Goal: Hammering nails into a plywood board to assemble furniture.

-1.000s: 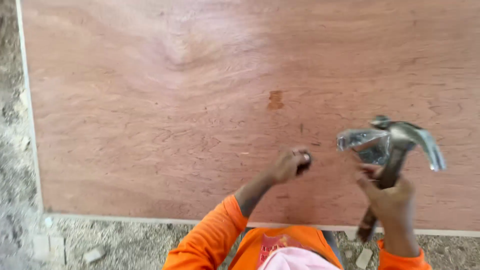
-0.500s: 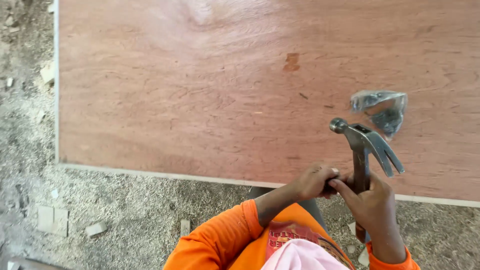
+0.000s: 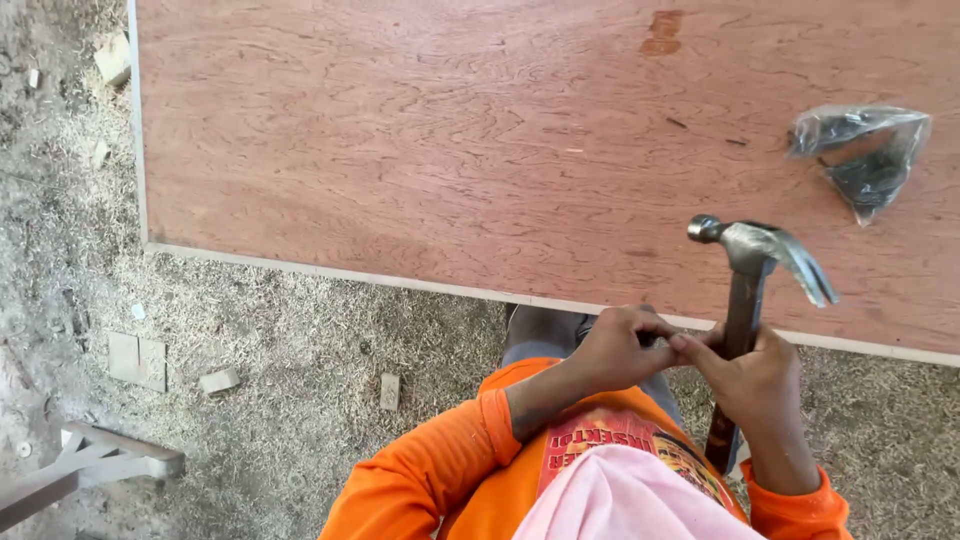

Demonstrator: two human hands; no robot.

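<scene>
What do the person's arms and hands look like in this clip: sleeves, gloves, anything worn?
Both arms wear bright orange long sleeves. The left sleeve is pushed up the forearm, with a ribbed cuff; the right cuff sits at the wrist. The left hand and right hand are bare: no gloves, and no watch or rings visible.

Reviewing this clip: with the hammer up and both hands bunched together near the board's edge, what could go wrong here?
The left hand touches the right hand at the claw hammer handle; a swing could catch fingers. The claw points outward, unguarded. The clear bag lies loose on the plywood sheet; jolts might shift it.
</scene>
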